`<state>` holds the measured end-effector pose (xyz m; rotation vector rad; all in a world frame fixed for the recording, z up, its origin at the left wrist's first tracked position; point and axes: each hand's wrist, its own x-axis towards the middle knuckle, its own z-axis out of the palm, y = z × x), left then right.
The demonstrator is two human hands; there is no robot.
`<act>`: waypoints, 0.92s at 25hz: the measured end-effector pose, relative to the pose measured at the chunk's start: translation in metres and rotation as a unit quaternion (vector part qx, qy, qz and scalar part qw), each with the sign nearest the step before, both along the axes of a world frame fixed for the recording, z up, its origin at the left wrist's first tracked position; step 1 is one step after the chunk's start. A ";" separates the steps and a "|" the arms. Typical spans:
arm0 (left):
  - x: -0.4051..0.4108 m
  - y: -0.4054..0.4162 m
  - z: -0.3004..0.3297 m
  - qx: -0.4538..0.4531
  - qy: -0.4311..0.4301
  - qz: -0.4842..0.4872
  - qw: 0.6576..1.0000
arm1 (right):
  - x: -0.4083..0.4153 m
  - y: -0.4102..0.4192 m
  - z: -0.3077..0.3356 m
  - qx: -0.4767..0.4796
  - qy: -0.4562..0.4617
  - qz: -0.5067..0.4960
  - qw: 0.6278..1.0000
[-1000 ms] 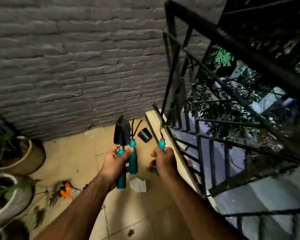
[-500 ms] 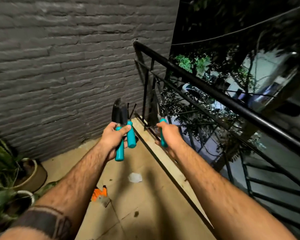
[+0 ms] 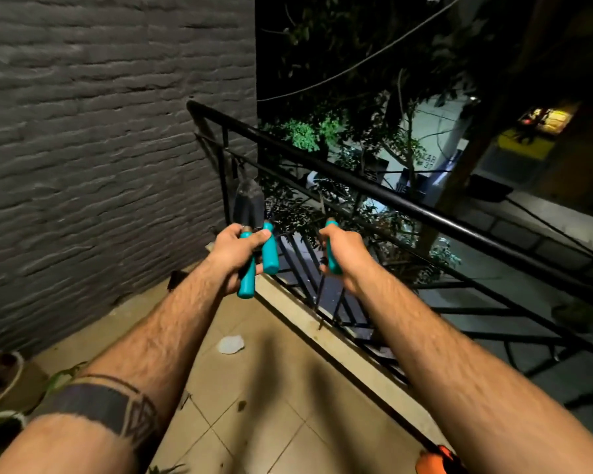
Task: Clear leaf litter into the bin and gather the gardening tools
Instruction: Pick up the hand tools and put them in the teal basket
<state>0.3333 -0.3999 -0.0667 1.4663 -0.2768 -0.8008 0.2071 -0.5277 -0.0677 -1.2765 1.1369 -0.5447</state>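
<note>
Two arms outstretched: left hand [image 3: 238, 249] fisted around trowel [image 3: 249, 213] and second teal-handled tool [image 3: 269, 249]; right hand [image 3: 343, 249] fisted around third tool [image 3: 332, 246].

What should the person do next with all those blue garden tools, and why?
Probably carry them somewhere to set down together: the left hand already grips the trowel and another teal handle, and the right hand holds a third tool.

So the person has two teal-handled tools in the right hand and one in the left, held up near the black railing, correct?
Not quite: the hands are swapped. The head view shows the left hand gripping two teal-handled tools, one a trowel, and the right hand gripping a single teal-handled tool. They are indeed held up near the black railing.
</note>
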 end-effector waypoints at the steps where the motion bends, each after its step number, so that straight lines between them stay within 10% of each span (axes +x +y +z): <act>1: -0.016 -0.005 0.003 -0.004 0.000 -0.014 1.000 | -0.018 -0.003 0.000 -0.001 0.002 -0.013 1.000; 14: -0.120 -0.095 0.006 -0.014 -0.024 -0.255 0.967 | -0.172 -0.015 0.004 -0.040 -0.007 -0.273 0.961; 23: -0.222 -0.129 -0.028 0.006 -0.009 -0.487 0.873 | -0.272 0.051 -0.017 -0.051 0.061 -0.483 0.872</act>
